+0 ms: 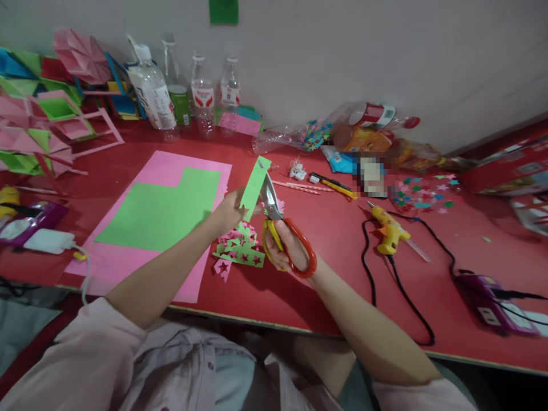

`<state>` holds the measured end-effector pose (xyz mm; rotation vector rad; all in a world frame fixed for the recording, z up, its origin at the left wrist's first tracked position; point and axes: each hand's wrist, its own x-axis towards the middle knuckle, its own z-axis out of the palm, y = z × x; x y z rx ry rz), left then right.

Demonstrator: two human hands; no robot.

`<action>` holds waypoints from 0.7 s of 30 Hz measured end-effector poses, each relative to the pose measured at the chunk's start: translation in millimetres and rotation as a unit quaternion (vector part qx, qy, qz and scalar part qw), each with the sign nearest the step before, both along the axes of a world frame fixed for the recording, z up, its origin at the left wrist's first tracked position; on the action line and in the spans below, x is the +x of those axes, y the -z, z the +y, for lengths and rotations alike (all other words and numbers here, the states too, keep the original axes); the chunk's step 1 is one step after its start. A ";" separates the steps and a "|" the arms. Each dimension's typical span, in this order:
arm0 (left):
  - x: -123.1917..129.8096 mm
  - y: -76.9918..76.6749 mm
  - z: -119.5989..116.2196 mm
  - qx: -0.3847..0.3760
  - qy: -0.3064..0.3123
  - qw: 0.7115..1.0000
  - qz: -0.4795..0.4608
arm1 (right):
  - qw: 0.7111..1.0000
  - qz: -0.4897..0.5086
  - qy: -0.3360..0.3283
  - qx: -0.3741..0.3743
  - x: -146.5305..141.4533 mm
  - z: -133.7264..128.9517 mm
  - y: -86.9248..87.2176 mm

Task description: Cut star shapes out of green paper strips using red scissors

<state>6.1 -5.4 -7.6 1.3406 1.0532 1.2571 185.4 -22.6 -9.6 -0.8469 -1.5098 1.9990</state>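
My left hand (231, 216) pinches the lower end of a green paper strip (254, 187), which slants upward above the table. Scissors (298, 242) with red and yellow handles are in my right hand (289, 245), fingers through the loops. Their blades point up and meet the strip near its top end. Below the hands lies a pile of pink and green paper scraps (240, 254), some with star-shaped holes. To the left, a green sheet (166, 214) with a notched corner rests on a larger pink sheet (158, 162).
Clear plastic bottles (203, 108) stand along the wall. A yellow glue gun (389, 231) lies right with its black cord looping toward the table edge. A yellow-black cutter knife (334, 185) and paper stars (422, 194) lie behind it. Folded-paper models (55, 114) fill the left back.
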 end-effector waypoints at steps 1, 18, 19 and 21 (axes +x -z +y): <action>2.4 0.2 -2.2 0.013 0.001 1.000 0.026 | 1.000 -0.007 0.007 0.005 0.2 -0.5 1.0; 1.0 0.5 2.0 0.017 -0.113 0.968 -0.224 | 0.972 -0.203 0.086 0.077 -7.1 -10.7 -14.3; 0.6 0.4 2.2 0.021 -0.111 0.968 -0.222 | 0.972 -0.206 0.085 0.076 -7.6 -10.9 -14.3; -1.0 1.4 2.8 0.028 -0.123 0.969 -0.212 | 0.971 -0.209 0.083 0.075 -8.0 -11.2 -14.4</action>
